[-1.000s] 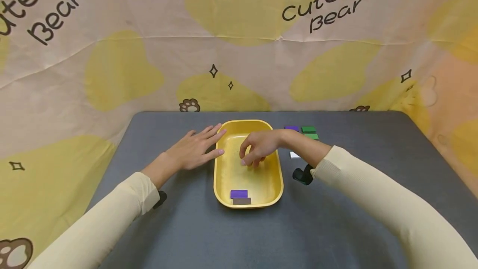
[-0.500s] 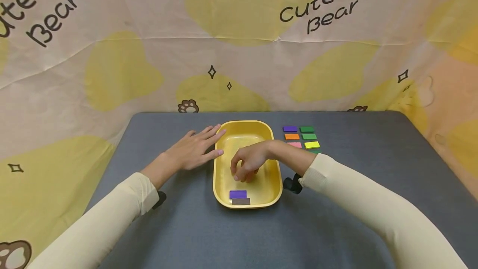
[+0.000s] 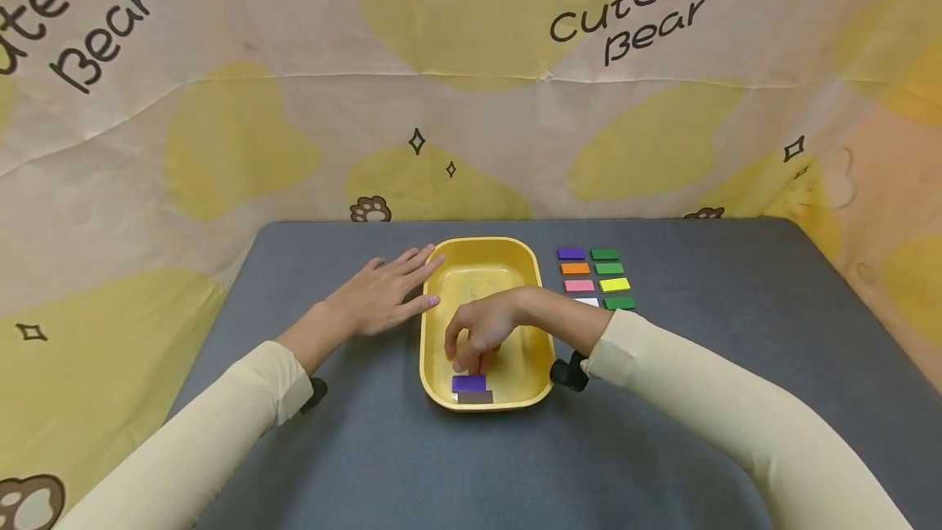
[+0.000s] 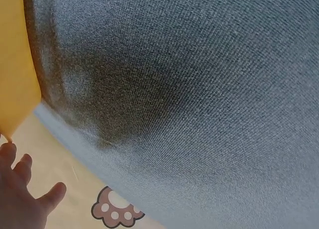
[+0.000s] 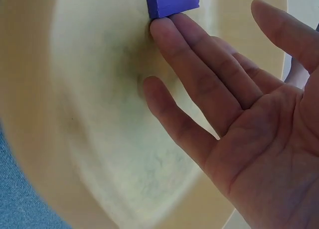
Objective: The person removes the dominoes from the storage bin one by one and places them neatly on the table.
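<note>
A yellow oblong tray [image 3: 537, 268] stands on the table. My left hand [image 3: 390, 293] spreads its fingers against the tray's left rim, fingertips over the edge. Inside the tray at the near end lie a small purple rectangular block [image 3: 468, 384] and, just in front of it, a dark brown block [image 3: 475, 397]. My right hand [image 3: 486, 330] reaches down into the tray behind them. In the right wrist view, its extended fingertips [image 5: 167, 32] are right at the end of the purple block, with the thumb held apart.
To the tray's right, two columns of flat blocks lie on the dark grey table [image 3: 353, 456], among them an orange block [image 3: 576, 269], a pink block [image 3: 579, 286] and a yellow block [image 3: 615, 285]. A printed cloth [image 3: 471, 121] hangs behind the table.
My right hand has moved toward me inside the tray, up to the purple block. Its arm has uncovered more of the coloured blocks on the right. My left hand has stayed put.
</note>
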Tool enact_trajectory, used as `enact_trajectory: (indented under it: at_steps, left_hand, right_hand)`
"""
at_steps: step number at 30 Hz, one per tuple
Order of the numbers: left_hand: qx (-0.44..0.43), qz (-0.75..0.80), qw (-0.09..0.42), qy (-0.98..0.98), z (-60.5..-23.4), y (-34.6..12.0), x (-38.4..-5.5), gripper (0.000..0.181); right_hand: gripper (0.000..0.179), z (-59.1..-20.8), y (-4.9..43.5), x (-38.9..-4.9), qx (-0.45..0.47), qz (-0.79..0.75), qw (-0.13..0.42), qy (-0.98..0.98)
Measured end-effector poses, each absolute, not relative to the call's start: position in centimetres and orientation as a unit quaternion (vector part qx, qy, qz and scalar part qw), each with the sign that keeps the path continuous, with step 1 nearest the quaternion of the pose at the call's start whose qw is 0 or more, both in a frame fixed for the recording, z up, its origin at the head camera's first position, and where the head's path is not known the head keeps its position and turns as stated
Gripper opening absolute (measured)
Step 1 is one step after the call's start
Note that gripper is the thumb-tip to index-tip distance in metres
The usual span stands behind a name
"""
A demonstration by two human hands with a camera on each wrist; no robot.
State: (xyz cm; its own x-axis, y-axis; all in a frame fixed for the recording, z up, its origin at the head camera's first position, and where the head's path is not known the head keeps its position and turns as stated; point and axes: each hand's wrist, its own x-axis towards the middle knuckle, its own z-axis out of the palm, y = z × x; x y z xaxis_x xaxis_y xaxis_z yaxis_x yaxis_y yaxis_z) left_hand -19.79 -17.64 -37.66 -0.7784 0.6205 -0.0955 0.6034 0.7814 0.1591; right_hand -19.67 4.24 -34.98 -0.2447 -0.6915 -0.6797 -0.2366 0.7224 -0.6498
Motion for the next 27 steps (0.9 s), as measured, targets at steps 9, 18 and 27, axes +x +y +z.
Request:
enact_trajectory:
  at_steps: [9, 18, 27]
  left_hand:
    - [0.326, 0.063, 0.068, 0.941, -37.7, -17.6, -19.7, 0.072]
    - [0.324, 0.064, 0.067, 0.942, -37.6, -17.6, -19.6, 0.072]
    - [0.322, 0.064, 0.063, 0.942, -37.8, -17.6, -19.7, 0.072]
  right_hand:
    - [0.031, -35.3, 3.8, -19.4, -0.325, -0.196, 0.541, 0.75]
    - [0.026, -35.8, 3.0, -19.0, -0.333, -0.174, 0.552, 0.744]
    - [0.006, -35.8, 2.3, -18.6, -0.338, -0.146, 0.549, 0.751]
